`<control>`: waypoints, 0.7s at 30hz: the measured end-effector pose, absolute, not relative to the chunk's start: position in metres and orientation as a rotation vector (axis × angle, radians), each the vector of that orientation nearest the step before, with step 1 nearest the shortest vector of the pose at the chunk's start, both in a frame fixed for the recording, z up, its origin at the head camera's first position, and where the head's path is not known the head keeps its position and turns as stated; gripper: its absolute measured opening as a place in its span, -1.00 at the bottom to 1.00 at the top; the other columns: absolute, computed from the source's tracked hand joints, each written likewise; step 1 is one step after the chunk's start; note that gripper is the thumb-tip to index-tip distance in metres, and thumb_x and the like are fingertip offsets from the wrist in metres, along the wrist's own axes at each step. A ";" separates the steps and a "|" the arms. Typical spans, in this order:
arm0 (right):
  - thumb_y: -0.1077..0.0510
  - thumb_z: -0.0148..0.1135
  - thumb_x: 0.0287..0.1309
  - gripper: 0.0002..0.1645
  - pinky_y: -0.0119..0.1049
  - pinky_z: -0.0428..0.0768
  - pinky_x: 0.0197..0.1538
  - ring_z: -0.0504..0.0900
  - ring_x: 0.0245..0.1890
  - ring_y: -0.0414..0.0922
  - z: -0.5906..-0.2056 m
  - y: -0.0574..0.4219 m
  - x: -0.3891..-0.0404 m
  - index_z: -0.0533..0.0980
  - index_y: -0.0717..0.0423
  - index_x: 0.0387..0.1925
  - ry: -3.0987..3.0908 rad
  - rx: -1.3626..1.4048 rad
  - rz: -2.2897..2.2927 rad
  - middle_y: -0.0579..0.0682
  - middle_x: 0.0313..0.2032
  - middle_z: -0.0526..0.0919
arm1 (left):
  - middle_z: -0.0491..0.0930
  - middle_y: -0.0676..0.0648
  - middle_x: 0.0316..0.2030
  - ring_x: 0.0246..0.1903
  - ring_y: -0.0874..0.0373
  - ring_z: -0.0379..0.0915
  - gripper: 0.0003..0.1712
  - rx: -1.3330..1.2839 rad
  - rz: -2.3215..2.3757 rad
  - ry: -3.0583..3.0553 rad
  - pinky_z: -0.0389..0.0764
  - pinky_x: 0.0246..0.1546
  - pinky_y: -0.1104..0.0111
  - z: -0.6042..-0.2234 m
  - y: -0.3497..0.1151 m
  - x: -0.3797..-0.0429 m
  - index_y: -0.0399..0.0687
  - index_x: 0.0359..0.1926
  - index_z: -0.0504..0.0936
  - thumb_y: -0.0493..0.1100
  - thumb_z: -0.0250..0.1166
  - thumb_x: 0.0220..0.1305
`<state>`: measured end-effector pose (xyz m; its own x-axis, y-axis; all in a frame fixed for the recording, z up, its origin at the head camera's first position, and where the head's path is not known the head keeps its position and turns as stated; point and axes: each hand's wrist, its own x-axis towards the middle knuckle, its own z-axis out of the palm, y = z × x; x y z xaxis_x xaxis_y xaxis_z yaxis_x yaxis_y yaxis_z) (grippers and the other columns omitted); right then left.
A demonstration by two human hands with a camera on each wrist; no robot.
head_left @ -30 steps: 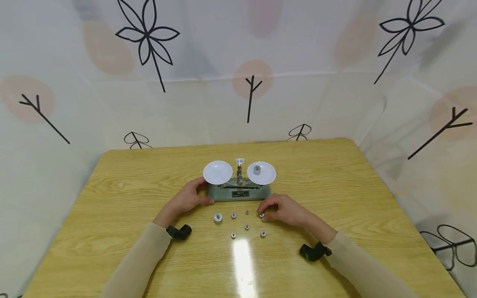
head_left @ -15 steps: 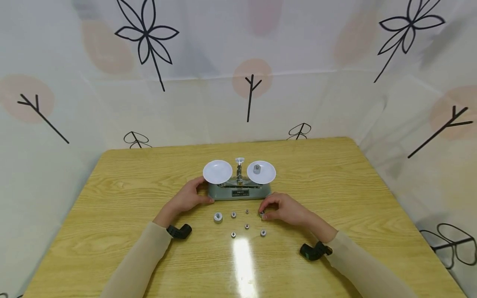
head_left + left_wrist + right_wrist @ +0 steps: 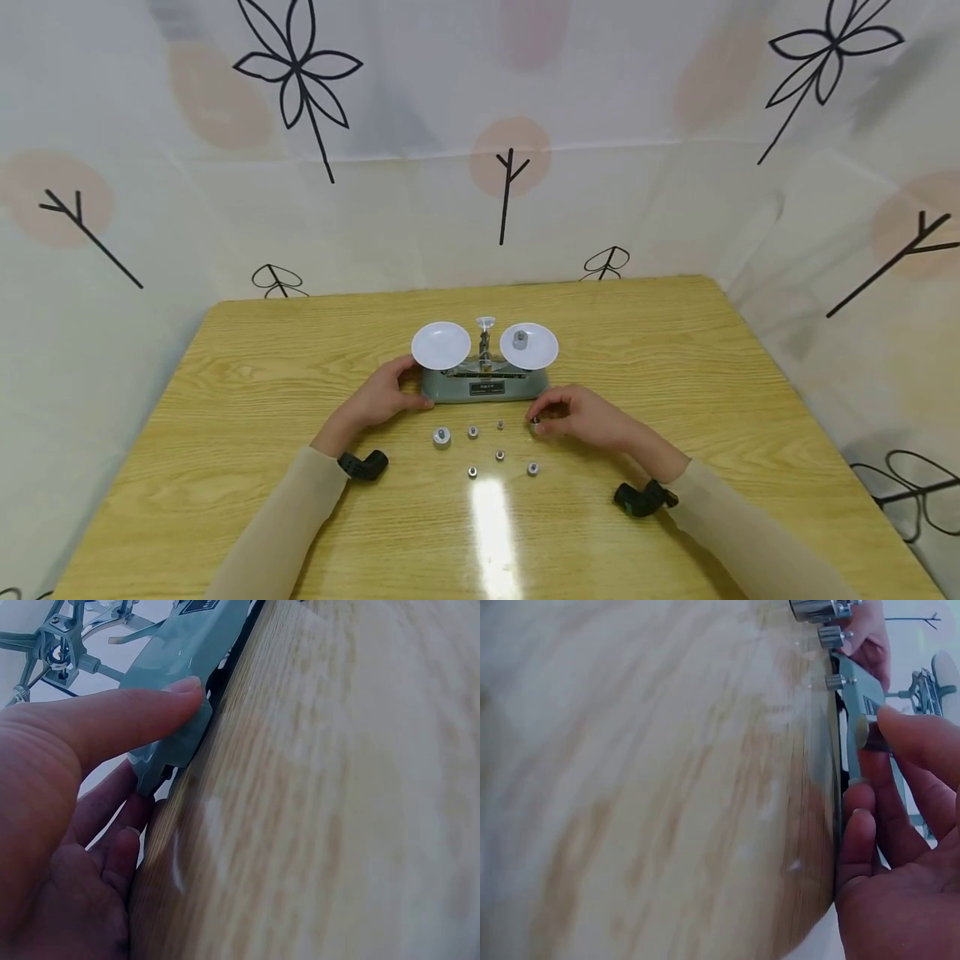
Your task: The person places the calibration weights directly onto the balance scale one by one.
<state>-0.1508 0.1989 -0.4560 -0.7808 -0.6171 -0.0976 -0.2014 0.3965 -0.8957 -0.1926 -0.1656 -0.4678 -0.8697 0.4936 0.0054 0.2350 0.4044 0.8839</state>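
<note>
A green two-pan balance scale (image 3: 486, 387) stands mid-table. My left hand (image 3: 381, 393) holds its base at the left end; in the left wrist view the thumb (image 3: 142, 720) lies on the front face and the other fingers reach behind. Near the base's right front corner, my right hand (image 3: 588, 415) pinches a small metal weight (image 3: 871, 733) between thumb and fingers. The right wrist view shows that weight off the tabletop. One larger weight (image 3: 521, 339) sits on the right pan (image 3: 542, 354); the left pan (image 3: 441, 345) bears nothing.
Several loose weights stand before the scale: a large one (image 3: 442, 437) at left, smaller ones (image 3: 473, 432), (image 3: 500, 455) in the middle, another weight (image 3: 532, 469) at right. The wooden table (image 3: 300, 333) meets a patterned cloth backdrop (image 3: 412, 208) behind.
My right hand has risen slightly and shifted a little to the right, with the pinched weight lifted from the table. The left hand has stayed on the scale base.
</note>
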 end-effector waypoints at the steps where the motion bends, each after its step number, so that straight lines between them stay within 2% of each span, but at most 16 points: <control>1: 0.21 0.38 0.22 -0.80 -0.34 0.55 -0.09 0.57 -0.13 -0.11 -0.456 0.199 -0.151 0.68 0.09 -0.10 2.243 -0.708 -1.356 -0.02 -0.09 0.67 | 0.41 -0.09 0.31 0.34 -0.01 0.26 -0.17 0.649 1.457 2.406 0.25 0.35 0.04 -0.468 -0.166 -0.193 -0.10 0.38 0.40 -0.30 0.53 0.08; 11: 0.22 0.38 0.21 -0.76 -0.34 0.54 -0.13 0.56 -0.13 -0.09 -0.453 0.201 -0.151 0.66 0.21 -0.09 2.247 -0.703 -1.412 0.07 -0.09 0.68 | 0.38 -0.18 0.33 0.35 -0.10 0.23 -0.16 0.658 1.504 2.374 0.20 0.36 -0.04 -0.468 -0.166 -0.192 -0.17 0.39 0.38 -0.34 0.51 0.08; 21: 0.23 0.38 0.21 -0.76 -0.33 0.57 -0.06 0.58 -0.08 -0.03 -0.449 0.206 -0.151 0.66 0.19 -0.09 2.251 -0.681 -1.419 0.05 -0.08 0.67 | 0.40 -0.09 0.33 0.37 -0.02 0.21 -0.17 0.639 1.447 2.403 0.19 0.38 0.02 -0.464 -0.165 -0.192 -0.09 0.38 0.40 -0.28 0.53 0.09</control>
